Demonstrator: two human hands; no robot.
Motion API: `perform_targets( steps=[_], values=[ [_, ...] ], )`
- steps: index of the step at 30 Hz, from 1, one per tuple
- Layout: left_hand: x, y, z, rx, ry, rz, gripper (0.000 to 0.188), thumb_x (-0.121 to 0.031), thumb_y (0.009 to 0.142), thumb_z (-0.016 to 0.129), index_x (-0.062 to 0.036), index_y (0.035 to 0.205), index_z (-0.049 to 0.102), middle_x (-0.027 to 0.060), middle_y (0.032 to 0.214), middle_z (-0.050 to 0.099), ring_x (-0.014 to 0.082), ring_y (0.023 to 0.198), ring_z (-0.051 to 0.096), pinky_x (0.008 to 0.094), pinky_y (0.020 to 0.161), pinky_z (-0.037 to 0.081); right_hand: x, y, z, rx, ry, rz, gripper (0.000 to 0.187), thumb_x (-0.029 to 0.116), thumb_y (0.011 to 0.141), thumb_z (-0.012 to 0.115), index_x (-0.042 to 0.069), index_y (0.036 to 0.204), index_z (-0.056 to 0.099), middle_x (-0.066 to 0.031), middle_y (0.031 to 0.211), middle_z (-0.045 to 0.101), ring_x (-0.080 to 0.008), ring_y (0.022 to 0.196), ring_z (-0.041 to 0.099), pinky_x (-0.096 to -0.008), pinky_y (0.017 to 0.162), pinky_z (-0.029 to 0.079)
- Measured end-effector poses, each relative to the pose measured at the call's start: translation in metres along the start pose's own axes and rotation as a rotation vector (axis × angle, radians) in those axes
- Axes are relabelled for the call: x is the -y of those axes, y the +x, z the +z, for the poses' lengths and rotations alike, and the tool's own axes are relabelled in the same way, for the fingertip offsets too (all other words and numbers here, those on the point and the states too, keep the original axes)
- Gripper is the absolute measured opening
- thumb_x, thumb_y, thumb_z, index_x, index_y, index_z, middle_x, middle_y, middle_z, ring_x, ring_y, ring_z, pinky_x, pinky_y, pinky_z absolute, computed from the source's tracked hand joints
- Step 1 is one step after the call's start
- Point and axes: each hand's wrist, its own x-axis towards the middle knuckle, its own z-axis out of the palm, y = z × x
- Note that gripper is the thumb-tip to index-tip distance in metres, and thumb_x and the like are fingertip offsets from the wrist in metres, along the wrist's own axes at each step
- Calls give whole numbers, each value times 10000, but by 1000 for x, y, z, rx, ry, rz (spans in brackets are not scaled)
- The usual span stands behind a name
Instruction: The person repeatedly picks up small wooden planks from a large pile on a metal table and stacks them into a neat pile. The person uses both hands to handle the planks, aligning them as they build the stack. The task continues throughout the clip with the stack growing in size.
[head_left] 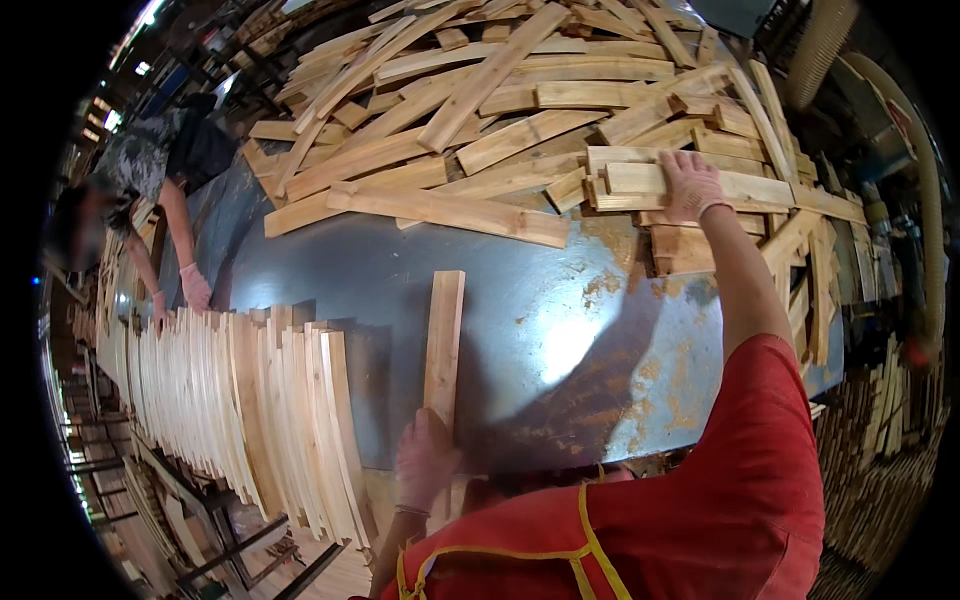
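Note:
My left hand (427, 460), in a pale glove, is closed around the near end of a narrow wooden board (445, 340). That board points away from me over the metal table (385, 265). At the far right, my gloved right hand (692, 185) lies across a light wooden board (745, 188) on the pile's edge, its fingers bent over the board. The far side of that grip is hidden. Left of my left hand, a row of boards (285, 400) stretches side by side along the table's near edge.
A heap of loose boards (500, 75) covers the back of the table. At the far left a person (150, 160) leans over the row, gloved hands (195, 288) at its far end. A ribbed hose (820, 50) hangs back right; stacked strips (885, 440) stand at right.

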Motion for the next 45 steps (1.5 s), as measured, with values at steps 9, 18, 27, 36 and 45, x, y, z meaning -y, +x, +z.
perform_targets(
  steps=[9,18,27,36,45],
  values=[
    [33,-36,3,330,-1341,-256,632,-211,813,794,-13,1377,592,112,1275,680,260,1042,697,353,896,583,113,-51,-40,392,213,-547,1074,495,741,826,164,1651,361,-199,1308,721,-370,1140,714,-448,965,573],
    [182,-63,33,-579,338,-211,779,-413,855,776,-79,1515,532,164,1569,506,368,1481,434,550,1220,337,294,-119,6,381,1661,-208,818,310,892,800,52,1568,419,-114,1140,689,-215,985,632,-356,944,523],
    [121,-56,-17,-321,106,-48,820,-494,855,766,-74,1508,503,163,1592,444,388,1478,407,559,1239,278,487,-226,-7,699,1062,-698,627,521,929,669,-29,1226,712,-228,1216,734,-326,1132,691,-425,977,531],
    [169,-33,49,-695,286,113,659,-287,869,740,-141,1473,521,161,1533,479,395,1459,421,572,1209,328,256,-22,-28,-238,335,-372,676,315,884,698,153,1513,511,-179,1404,633,-385,1316,592,-478,1121,478],
    [152,-30,28,-591,300,61,601,-259,910,704,-97,1453,503,173,1485,504,412,1388,477,594,1150,382,69,2,-4,146,-114,-61,827,363,781,833,225,1533,518,-153,1483,588,-381,1426,513,-509,1174,401]
  ],
)
